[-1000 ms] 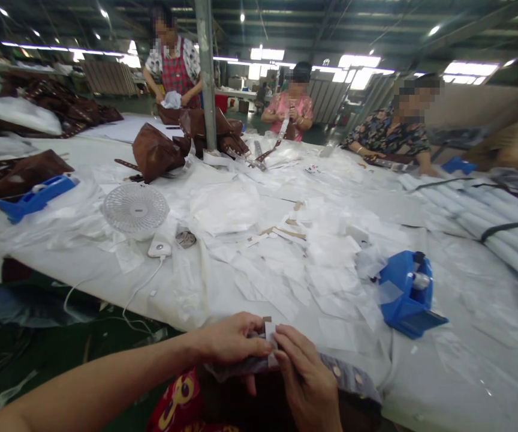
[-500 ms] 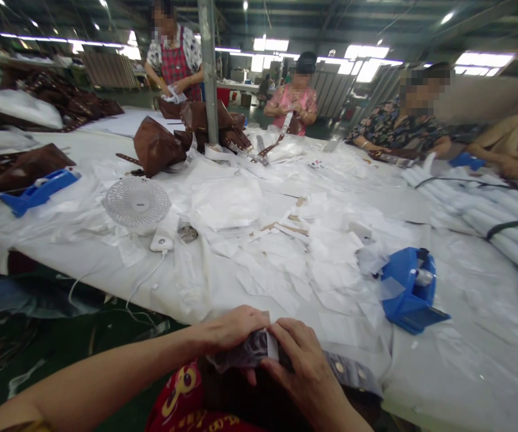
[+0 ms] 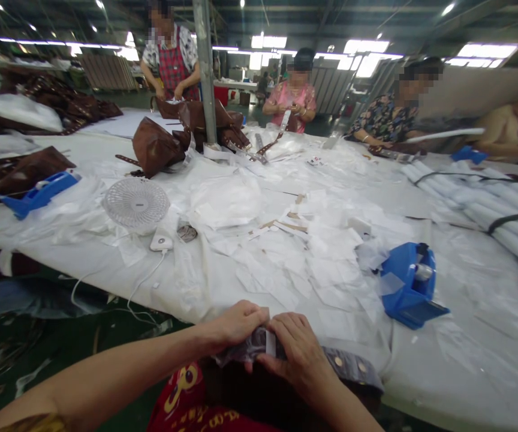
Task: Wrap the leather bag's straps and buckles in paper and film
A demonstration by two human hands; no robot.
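At the near table edge, just above my lap, a dark brown strap wrapped in thin translucent film (image 3: 244, 350) lies between my hands. My left hand (image 3: 240, 324) grips its left part, fingers bent over the top and a fingertip showing below. From the right, my right hand (image 3: 301, 354) is closed on the same strap, thumb in front and fingers on top. A short white strip (image 3: 270, 343) crosses the film between the hands. Past my right wrist, the film-covered end with gold round studs (image 3: 351, 366) sticks out. Dark brown material below is mostly in shadow.
A blue tape dispenser (image 3: 407, 288) stands to the right, another blue dispenser (image 3: 38, 193) at far left. White paper pieces (image 3: 286, 270) litter the table. A small white fan (image 3: 136, 204) with a cable, brown bags (image 3: 155, 147) and white rolls (image 3: 488, 198) lie around. Several co-workers sit or stand opposite.
My hands stay on the wrapped strap, shifting only slightly; the right fingers now lie closer together. Across the table, the co-worker in the checked apron has lowered their hands to a brown bag.
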